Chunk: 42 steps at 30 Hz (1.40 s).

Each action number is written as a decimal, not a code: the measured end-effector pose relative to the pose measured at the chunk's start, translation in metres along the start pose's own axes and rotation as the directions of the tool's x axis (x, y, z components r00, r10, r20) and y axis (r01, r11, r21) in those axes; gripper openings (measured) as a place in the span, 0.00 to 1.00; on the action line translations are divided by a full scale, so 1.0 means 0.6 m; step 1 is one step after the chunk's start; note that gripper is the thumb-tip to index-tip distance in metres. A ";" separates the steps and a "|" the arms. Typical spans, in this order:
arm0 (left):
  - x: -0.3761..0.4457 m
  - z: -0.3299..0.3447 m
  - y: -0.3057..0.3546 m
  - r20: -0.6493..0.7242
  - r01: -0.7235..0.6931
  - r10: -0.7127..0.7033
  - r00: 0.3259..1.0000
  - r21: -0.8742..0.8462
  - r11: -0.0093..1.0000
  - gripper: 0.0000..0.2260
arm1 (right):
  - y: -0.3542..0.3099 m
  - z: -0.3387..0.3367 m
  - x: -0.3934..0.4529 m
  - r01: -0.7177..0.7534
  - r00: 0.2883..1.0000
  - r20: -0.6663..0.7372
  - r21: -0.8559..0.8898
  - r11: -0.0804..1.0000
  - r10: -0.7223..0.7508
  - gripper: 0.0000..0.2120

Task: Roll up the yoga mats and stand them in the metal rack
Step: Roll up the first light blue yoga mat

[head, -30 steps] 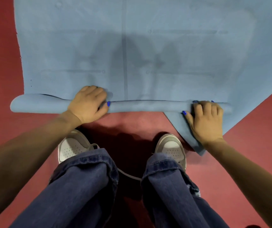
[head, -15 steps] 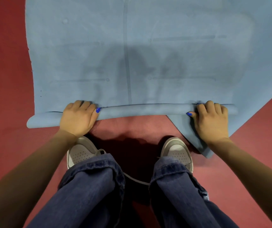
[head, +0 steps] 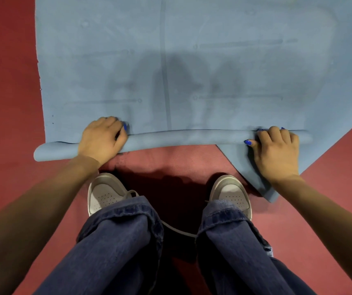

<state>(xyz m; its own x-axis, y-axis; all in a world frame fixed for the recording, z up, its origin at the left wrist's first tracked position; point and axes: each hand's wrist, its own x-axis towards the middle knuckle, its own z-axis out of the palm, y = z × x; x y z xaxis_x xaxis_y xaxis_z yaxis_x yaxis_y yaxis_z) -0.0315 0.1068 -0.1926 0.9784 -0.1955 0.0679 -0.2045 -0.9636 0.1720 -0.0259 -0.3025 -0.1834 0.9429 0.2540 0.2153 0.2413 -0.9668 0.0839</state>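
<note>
Rolling away from the person is the move in hand, and it turns on how the rolled part [head: 188,138] of the blue yoga mat [head: 192,60] lies: a thin tube stretched left to right across the view, just beyond the two sneakers [head: 104,194], with the flat unrolled length running straight ahead from it. The left hand [head: 102,139] is curled over the tube near its left end, fingers wrapped across the top onto the flat sheet; the right hand [head: 276,150] presses palm-down with fingers hooked over the tube close to its right end — both are gripping the roll, neither lifted off. The tube is not quite square to the mat: its left end sits nearer the sneakers than its right. A loose blue corner [head: 256,177] — whether of this mat or another I cannot tell — pokes out toward the right sneaker, under the right hand. The red floor [head: 6,81] surrounds everything; no rack is in view.
</note>
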 end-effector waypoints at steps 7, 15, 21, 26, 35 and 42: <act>0.001 -0.006 -0.020 0.021 -0.297 0.296 0.955 0.026 0.955 0.13 | 0.003 0.005 0.003 -0.028 1.000 0.014 0.017 0.999 0.028 0.19; -0.055 -0.009 -0.107 0.125 -0.502 0.488 0.864 0.277 0.819 0.21 | 0.004 0.004 0.004 -0.038 0.999 0.010 0.002 0.999 0.038 0.18; -0.049 -0.021 -0.096 0.154 -0.407 0.381 0.912 0.215 0.887 0.26 | 0.005 0.006 0.005 -0.038 0.999 0.010 0.011 0.999 0.038 0.19; -0.029 -0.039 -0.084 0.194 -0.288 0.282 0.940 0.000 0.958 0.34 | 0.007 0.008 0.007 -0.031 0.999 0.009 0.018 0.999 0.031 0.20; -0.027 -0.029 -0.080 0.136 -0.162 0.154 0.979 0.054 0.985 0.28 | 0.013 0.009 -0.001 -0.014 1.000 -0.001 0.037 0.999 0.014 0.19; -0.043 -0.034 -0.060 0.103 0.055 -0.064 0.993 0.095 0.994 0.25 | 0.012 0.009 0.007 -0.026 1.000 0.003 0.047 0.999 0.026 0.20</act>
<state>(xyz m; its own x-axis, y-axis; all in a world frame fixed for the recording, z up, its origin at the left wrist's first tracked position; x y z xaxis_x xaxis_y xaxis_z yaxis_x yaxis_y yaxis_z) -0.0498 0.1501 -0.1802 0.9876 -0.1508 -0.0446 -0.1469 -0.9858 0.0817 -0.0189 -0.3086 -0.1873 0.9495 0.2291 0.2145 0.2276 -0.9732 0.0320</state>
